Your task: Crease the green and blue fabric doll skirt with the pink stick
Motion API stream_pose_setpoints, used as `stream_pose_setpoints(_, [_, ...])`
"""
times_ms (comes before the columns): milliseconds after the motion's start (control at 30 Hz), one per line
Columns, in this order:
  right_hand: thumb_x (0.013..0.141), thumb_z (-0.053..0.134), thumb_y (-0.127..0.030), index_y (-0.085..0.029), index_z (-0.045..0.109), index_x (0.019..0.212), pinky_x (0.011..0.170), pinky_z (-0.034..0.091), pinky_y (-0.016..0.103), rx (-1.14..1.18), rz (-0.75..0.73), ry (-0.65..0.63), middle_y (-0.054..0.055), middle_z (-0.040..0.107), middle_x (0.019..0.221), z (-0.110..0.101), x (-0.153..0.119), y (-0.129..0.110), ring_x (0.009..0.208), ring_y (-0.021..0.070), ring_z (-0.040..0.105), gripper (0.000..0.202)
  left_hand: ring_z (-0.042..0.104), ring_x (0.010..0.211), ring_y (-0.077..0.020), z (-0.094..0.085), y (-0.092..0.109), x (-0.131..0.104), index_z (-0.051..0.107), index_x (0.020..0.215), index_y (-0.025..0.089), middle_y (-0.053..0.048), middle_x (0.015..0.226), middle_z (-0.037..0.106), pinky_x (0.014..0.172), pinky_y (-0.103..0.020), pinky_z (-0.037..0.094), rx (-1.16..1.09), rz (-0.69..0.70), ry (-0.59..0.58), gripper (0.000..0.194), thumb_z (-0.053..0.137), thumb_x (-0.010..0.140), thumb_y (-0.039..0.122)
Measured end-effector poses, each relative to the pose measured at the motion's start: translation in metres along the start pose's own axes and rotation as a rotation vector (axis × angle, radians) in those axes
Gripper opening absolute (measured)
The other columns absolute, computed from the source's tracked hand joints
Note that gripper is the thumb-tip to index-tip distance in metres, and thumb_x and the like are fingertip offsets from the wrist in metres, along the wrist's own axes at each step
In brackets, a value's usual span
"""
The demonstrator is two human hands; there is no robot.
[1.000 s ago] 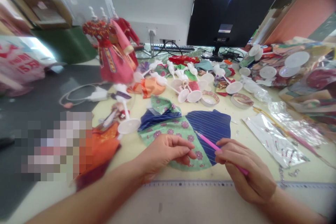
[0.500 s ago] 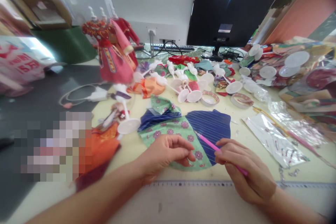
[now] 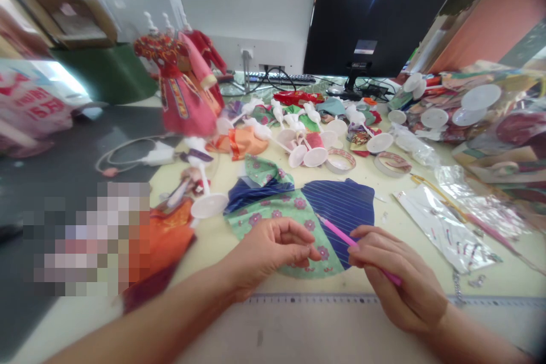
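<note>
A small doll-sized garment of green flowered cloth (image 3: pixel 281 210) and dark blue striped cloth (image 3: pixel 341 205) lies spread on the table in front of me. Over its green part hovers my left hand (image 3: pixel 277 244), thumb and fingertips pinched together; whatever is between them, if anything, is too small to name. My right hand (image 3: pixel 396 273) grips a slim pink pen-like tool (image 3: pixel 336 231) by its shaft. The tool's thin pale tip points left, over the seam where green and blue meet; whether it touches the cloth I cannot tell.
A ruler (image 3: pixel 315 299) runs along the near edge. Rolls of tape (image 3: pixel 340 161), white doll stands (image 3: pixel 210 205) and orange garments (image 3: pixel 170 233) lie around. To the right is a clear bag with small coloured pieces (image 3: pixel 447 233). Monitors (image 3: pixel 375 23) and dressed mannequins (image 3: pixel 183 96) stand behind.
The fingers of my left hand have shifted slightly, one fingertip reaching a little further right. My right hand, the pink tool and the garment look almost the same.
</note>
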State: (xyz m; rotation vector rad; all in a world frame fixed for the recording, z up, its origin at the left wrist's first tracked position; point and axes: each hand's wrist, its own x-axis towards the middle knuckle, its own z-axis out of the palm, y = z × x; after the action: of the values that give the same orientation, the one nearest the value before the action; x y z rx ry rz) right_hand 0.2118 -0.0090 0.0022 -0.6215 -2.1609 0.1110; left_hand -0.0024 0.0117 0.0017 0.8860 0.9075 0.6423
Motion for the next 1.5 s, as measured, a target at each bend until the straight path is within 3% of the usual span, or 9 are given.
stream_pose_setpoints(767, [0.077,0.045,-0.001,-0.015,0.055,0.102,0.070,0.055,0.035,-0.035,0.012,0.015,0.004,0.063,0.071,-0.0010,0.0028,-0.0020,0.075,0.0181,0.064,0.030,0.066,0.067,-0.0143,-0.0022,-0.0028,0.0025,0.066,0.081,0.012,-0.008,0.079,0.073,0.069,-0.028,0.051,-0.014,-0.019,-0.028,0.020,0.071,0.069,0.027])
stream_pose_setpoints(1167, [0.077,0.045,0.000,-0.013,0.054,0.100,0.070,0.054,0.035,-0.030,0.001,0.007,0.005,0.063,0.071,-0.0015,0.0029,-0.0015,0.076,0.0179,0.064,0.028,0.064,0.064,-0.0126,-0.0034,-0.0029,0.0024,0.063,0.077,0.011,-0.005,0.072,0.070,0.067,-0.026,0.050,0.035,0.008,-0.044,0.016,0.066,0.074,0.027])
stream_pose_setpoints(1500, [0.077,0.045,-0.001,-0.015,0.055,0.102,0.068,0.056,0.035,-0.045,0.009,0.013,0.004,0.063,0.070,-0.0025,0.0030,-0.0031,0.075,0.0186,0.065,0.030,0.067,0.069,-0.0161,-0.0035,-0.0062,0.0039,0.064,0.082,0.011,-0.008,0.079,0.072,0.072,-0.031,0.051,-0.010,-0.029,0.005,0.022,0.071,0.070,0.029])
